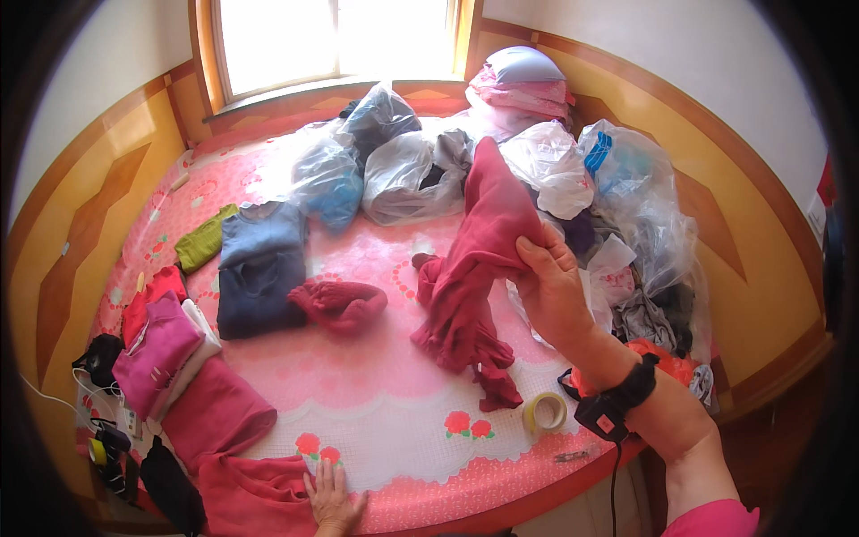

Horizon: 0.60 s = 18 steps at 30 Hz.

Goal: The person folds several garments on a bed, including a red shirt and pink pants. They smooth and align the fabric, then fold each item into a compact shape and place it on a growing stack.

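Right hand [548, 279] pinches a red garment [483, 228], probably the shaking-out step; left hand [335, 507] lies flat, fingers spread. Next move likely calls for both hands.

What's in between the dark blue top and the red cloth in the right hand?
A small red bundle by the dark blue top, then bare pink bedcover up to the held red cloth, in the head view.

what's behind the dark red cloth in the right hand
Behind the dark red cloth, a translucent plastic bag and pink floral bedsheet show at its edges; whatever it covers is hidden.
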Each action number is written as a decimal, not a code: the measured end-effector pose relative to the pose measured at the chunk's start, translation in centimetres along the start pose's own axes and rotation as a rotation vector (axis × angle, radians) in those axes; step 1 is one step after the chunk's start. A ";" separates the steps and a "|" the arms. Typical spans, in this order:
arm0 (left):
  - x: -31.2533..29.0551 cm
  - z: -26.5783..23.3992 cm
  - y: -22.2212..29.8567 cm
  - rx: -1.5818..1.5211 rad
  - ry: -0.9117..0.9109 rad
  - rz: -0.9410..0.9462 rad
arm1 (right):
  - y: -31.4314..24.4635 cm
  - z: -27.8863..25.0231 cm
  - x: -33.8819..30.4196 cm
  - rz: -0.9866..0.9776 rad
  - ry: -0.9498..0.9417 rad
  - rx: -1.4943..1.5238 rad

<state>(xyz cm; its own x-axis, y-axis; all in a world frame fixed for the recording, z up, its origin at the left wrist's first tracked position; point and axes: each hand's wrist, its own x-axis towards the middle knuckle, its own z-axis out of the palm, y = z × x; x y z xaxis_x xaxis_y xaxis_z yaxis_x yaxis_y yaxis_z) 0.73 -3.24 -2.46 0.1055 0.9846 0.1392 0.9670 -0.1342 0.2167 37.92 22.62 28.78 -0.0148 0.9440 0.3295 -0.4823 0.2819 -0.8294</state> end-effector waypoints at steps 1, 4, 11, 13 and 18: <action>0.2 -0.1 0.1 -0.090 -0.039 -0.041 | -1.6 1.5 -0.9 -0.008 -0.053 0.072; 0.7 -0.5 -0.1 -0.189 -0.100 -0.095 | -3.9 3.9 -8.0 0.123 -0.037 0.101; 0.8 -1.3 -0.5 -1.836 -0.217 -0.826 | 7.7 -0.1 -28.2 0.188 -1.078 -1.136; 0.0 -1.3 -0.2 -1.737 -0.333 -0.949 | 11.3 -1.9 -32.9 0.328 -1.081 -1.246; -0.7 -1.5 0.0 -1.767 -0.353 -0.982 | 13.0 -4.0 -39.3 0.364 -0.740 -1.196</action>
<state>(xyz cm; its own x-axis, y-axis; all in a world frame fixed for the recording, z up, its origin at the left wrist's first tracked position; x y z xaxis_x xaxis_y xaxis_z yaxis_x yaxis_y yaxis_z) 0.31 -4.11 -1.14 0.0404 0.7243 -0.6883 -0.4871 0.6158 0.6194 35.73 -10.18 3.25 -0.5927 0.7946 -0.1318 0.6460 0.3713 -0.6669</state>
